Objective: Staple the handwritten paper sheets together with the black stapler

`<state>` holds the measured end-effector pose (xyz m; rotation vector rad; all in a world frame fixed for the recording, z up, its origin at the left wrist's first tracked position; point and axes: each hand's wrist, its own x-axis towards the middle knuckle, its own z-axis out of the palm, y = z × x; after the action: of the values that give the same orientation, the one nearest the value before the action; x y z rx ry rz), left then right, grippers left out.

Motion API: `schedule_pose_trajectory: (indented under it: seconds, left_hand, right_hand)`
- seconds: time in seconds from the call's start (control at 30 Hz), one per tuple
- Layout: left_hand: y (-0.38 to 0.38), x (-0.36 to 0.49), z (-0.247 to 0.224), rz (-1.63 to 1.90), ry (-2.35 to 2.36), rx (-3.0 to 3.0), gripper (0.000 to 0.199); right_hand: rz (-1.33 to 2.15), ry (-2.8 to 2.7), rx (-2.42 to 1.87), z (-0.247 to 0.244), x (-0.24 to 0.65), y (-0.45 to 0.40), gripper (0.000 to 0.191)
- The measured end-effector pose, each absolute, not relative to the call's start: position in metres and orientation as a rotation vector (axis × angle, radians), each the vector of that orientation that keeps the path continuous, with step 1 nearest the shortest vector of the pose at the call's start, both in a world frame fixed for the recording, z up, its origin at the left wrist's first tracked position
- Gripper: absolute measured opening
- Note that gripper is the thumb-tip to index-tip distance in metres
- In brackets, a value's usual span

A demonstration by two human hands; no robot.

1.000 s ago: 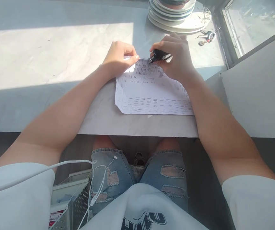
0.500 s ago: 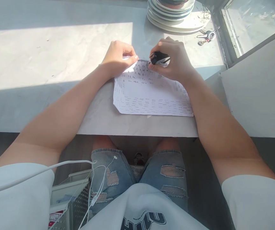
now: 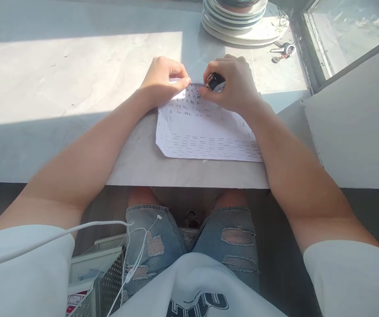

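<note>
A white sheet of paper (image 3: 205, 132) with cut-off corners lies on the table near its front edge. Handwriting covers its upper part, and rows of short dark dashes, perhaps staples, run along its borders. My left hand (image 3: 166, 79) pinches the sheet's far edge at the left between thumb and fingers. In my right hand (image 3: 233, 83) is a small black stapler (image 3: 215, 81), gripped at the sheet's far edge, just right of my left fingertips. Most of the stapler's body is hidden by the palm. Whether its jaws are closed on the paper, I cannot tell.
A stack of plates (image 3: 238, 26) stands beyond my right hand, with keys (image 3: 285, 50) to its right by the window frame. A white panel (image 3: 354, 119) rises at the right. Below the table are a drawer basket (image 3: 108, 281) and a white cable (image 3: 93, 223).
My right hand and the stapler have shifted slightly left along the paper's far edge, closer to my left fingertips. My left hand holds its place.
</note>
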<state>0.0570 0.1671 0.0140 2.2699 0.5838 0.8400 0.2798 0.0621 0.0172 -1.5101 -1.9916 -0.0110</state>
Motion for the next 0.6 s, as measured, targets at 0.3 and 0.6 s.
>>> schedule_pose_trajectory:
  seconds: [0.3, 0.6]
  left_hand:
    - [0.161, 0.057, 0.02, 0.764, 0.596, 2.24, 0.01]
    - [0.161, 0.055, 0.021, 0.686, 0.551, 2.108, 0.007]
  right_hand:
    - [-0.114, -1.865, -1.611, 0.014, 0.291, 0.069, 0.026]
    - [-0.003, -2.064, -1.43, 0.019, 0.281, 0.062, 0.03]
